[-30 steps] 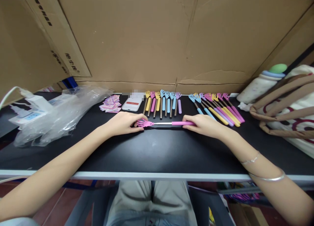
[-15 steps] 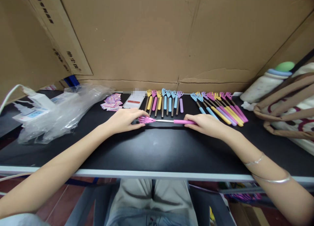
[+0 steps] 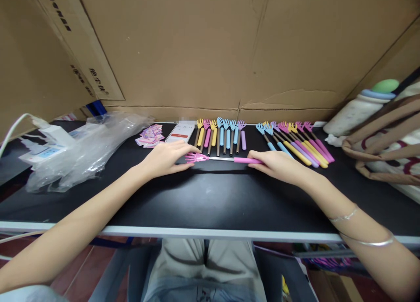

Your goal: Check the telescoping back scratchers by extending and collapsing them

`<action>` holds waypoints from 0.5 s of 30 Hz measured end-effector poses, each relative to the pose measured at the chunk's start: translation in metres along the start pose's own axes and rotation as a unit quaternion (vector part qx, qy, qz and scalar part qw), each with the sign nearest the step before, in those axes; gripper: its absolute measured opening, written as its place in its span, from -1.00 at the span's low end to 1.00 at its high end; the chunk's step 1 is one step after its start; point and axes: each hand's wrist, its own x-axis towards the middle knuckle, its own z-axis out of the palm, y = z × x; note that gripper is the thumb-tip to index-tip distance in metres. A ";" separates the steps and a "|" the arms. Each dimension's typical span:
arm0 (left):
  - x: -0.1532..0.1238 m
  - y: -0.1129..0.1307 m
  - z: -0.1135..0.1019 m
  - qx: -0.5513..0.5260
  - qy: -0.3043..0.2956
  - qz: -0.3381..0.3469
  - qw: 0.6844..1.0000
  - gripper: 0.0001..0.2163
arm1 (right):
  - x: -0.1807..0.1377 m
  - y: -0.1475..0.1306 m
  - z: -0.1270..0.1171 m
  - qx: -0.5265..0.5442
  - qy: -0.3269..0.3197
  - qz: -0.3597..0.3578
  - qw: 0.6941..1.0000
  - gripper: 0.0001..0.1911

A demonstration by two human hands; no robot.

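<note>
A pink telescopic back scratcher (image 3: 223, 159) lies crosswise on the black table (image 3: 210, 197), its metal rod drawn out. My left hand (image 3: 166, 158) pinches its claw-shaped head. Around the pink handle at the other end my right hand (image 3: 277, 165) is closed. Behind it lies a neat row of several collapsed back scratchers (image 3: 220, 137) in yellow, pink, blue and purple. A second group of several back scratchers (image 3: 297, 142) lies fanned out at the right, close to my right hand.
A phone (image 3: 180, 132) and small pink packets (image 3: 150, 136) lie behind my left hand. Crumpled clear plastic bags (image 3: 82, 149) and a power strip (image 3: 42, 153) fill the left. A bottle (image 3: 357, 107) and a bag (image 3: 387, 149) stand at the right. Cardboard (image 3: 210, 48) walls the back.
Both hands keep hold of the pink scratcher and have shifted slightly away from me with it. The view has tilted a little.
</note>
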 end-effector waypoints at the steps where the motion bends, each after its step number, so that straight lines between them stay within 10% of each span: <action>1: 0.000 0.000 0.000 0.003 -0.001 0.005 1.000 -0.69 | 0.000 0.000 0.000 0.004 0.000 -0.003 1.000 -0.78; 15: 0.000 0.000 0.001 0.022 0.021 0.023 0.999 -0.72 | -0.001 0.000 0.000 0.001 0.001 -0.003 1.000 -0.81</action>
